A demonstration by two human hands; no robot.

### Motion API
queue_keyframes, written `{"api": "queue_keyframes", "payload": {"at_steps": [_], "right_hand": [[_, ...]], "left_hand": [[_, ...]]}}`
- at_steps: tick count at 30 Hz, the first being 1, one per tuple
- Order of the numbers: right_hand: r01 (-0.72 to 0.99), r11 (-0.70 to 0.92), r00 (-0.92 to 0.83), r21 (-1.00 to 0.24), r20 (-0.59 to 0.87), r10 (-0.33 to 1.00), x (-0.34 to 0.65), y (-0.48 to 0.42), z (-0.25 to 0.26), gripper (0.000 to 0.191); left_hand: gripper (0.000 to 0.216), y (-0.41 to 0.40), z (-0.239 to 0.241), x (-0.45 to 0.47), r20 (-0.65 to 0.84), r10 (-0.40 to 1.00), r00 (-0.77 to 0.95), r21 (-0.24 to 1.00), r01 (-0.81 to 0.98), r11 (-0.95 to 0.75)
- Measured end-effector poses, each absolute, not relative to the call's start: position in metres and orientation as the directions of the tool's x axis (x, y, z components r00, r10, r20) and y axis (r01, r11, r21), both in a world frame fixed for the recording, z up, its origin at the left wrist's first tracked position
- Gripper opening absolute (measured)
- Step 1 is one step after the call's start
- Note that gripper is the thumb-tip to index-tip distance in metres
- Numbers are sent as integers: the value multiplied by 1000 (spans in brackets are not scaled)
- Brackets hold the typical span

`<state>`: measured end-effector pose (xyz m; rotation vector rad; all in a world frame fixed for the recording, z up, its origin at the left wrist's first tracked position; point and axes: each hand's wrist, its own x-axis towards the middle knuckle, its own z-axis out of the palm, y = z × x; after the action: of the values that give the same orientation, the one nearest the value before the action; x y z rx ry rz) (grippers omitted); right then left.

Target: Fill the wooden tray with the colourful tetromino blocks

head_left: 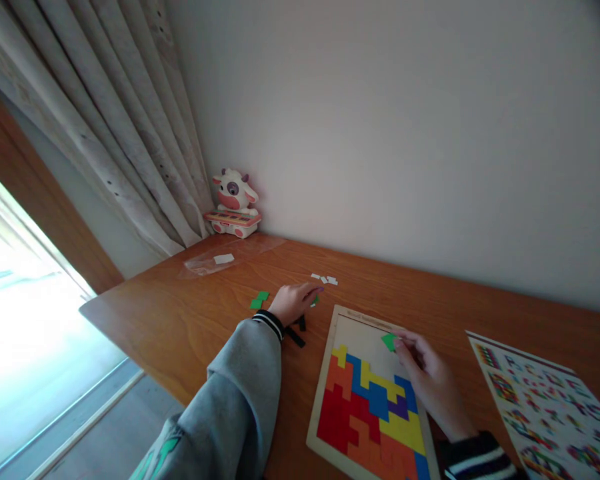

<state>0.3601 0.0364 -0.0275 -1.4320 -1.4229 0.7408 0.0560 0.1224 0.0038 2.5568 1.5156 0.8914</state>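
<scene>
The green piece [389, 341] is pinched between the fingertips of the right hand [427, 377], just above the bare upper part of the puzzle board [330, 347]. The board lies on the table [180, 320] in front of the person, and its lower part is already filled with red, orange, yellow, blue and purple pieces that fit close together. To place the green piece well, I think it should be turned until its edges match the stepped outline of the yellow and blue pieces below it, then lowered flat, so that it does not push the neighbours out of their places.

The left hand [294, 302] rests palm down on the table to the left of the board, with the fingers spread loosely. Its fingertips touch or nearly touch a small green piece by the fingers [315, 301]; I cannot tell if it grasps it. Two more green pieces [259, 299] lie further left, and some dark pieces [296, 333] are near the wrist, beside the board's left edge.

A few small white bits [326, 279] lie behind the left hand. A clear plastic bag [220, 261] is further back, and a toy cow [234, 203] stands in the corner beside the curtain [130, 147]. A printed sheet [550, 407] with many coloured patterns lies to the right of the board. Nothing stands between the right hand and the bare area of the board.
</scene>
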Motion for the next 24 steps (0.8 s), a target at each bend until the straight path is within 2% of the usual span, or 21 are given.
{"api": "queue_keyframes", "payload": {"at_steps": [3,12,15,24], "right_hand": [[399,118,138,-909,187,973,359,36,-26,49],[406,82,122,-910,143,982,358,34,-24,52],[408,88,118,-909,147,982,359,35,-26,50],[413,106,92,-905,157,983,362,36,-36,47]], "left_hand": [[30,119,10,28,486,848,213,394,813,-430],[37,113,-5,-55,369,928,-38,384,916,-115],[39,115,-8,-59,344,938,-36,348,933,-92],[48,107,-7,-48,347,935,72,226,961,-158]]}}
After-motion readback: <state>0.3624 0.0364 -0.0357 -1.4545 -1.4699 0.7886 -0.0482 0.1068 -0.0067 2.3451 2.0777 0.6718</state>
